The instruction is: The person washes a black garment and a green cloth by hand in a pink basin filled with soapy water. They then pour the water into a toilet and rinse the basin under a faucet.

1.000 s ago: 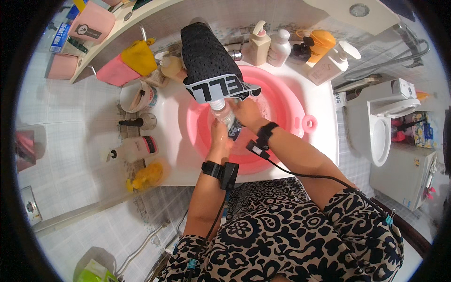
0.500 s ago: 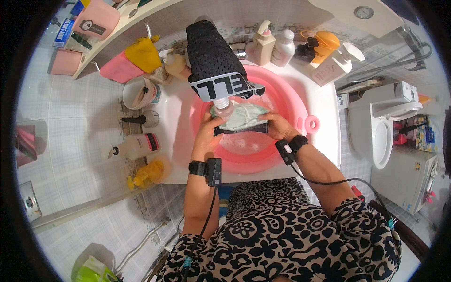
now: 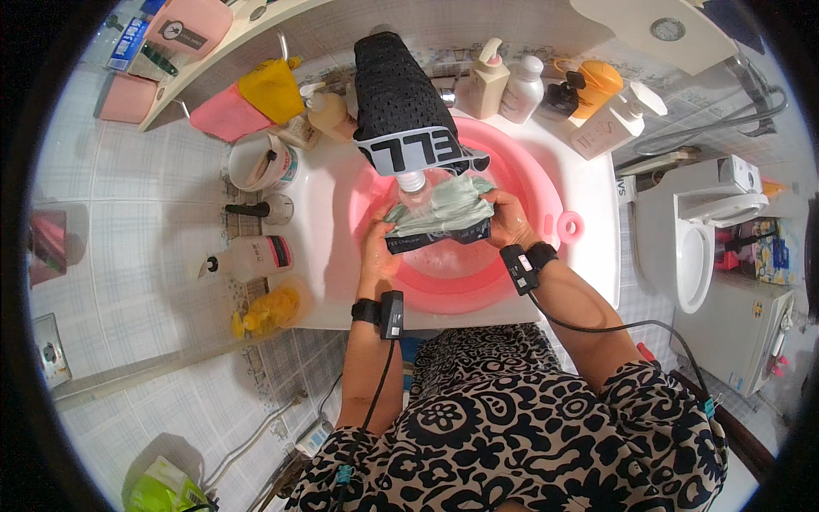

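Cloth [image 3: 444, 207], pale green with a black band, is spread between both hands over the pink basin [image 3: 465, 295], right at the nozzle [image 3: 411, 182]. The step in hand looks like handling it at full width above the foamy water [image 3: 444, 263]; the next move seems to call for an even hold at both ends, as wet fabric could slip. The left hand [image 3: 378, 243] is clamped on its left end, the right hand [image 3: 510, 221] on its right, thumbs turned inward. The left forearm runs nearly straight up; the right slants in from lower right.
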Action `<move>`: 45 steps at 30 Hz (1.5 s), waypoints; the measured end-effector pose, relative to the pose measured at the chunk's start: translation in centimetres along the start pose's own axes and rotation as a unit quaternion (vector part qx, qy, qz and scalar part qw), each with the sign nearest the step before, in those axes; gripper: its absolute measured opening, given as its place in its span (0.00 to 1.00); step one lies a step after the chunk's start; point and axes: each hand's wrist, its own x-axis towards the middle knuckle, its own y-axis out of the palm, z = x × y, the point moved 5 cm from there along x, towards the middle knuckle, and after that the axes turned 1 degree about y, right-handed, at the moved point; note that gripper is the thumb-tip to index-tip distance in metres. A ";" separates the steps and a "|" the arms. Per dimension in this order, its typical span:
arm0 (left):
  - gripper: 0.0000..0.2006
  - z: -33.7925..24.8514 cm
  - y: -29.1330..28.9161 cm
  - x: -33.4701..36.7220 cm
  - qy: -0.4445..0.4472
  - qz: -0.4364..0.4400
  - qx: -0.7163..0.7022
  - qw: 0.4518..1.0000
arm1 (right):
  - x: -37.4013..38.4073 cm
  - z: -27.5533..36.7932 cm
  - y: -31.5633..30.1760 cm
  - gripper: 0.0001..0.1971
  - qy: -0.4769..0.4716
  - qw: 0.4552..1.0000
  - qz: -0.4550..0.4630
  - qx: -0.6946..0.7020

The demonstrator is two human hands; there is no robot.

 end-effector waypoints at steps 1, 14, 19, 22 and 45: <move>0.22 0.5 0.2 0.0 -0.005 -0.036 -0.002 0.999 | 0.4 -0.4 0.1 0.20 0.007 1.000 -0.001 0.002; 0.25 1.6 2.0 -3.3 -0.172 0.067 0.114 0.976 | 4.3 -1.4 2.8 0.14 0.044 0.986 -0.128 -0.098; 0.21 -0.7 2.6 -3.4 -0.090 0.064 0.179 0.978 | 4.1 -0.4 1.9 0.11 0.036 0.978 -0.162 -0.125; 0.19 -1.4 3.1 -2.8 -0.070 0.076 0.089 0.991 | 3.7 -0.2 1.1 0.15 0.021 0.982 -0.120 -0.142; 0.14 1.9 2.8 -1.0 -0.109 -0.107 -0.174 0.973 | 0.2 -4.0 9.6 0.14 -0.392 0.521 0.042 -0.757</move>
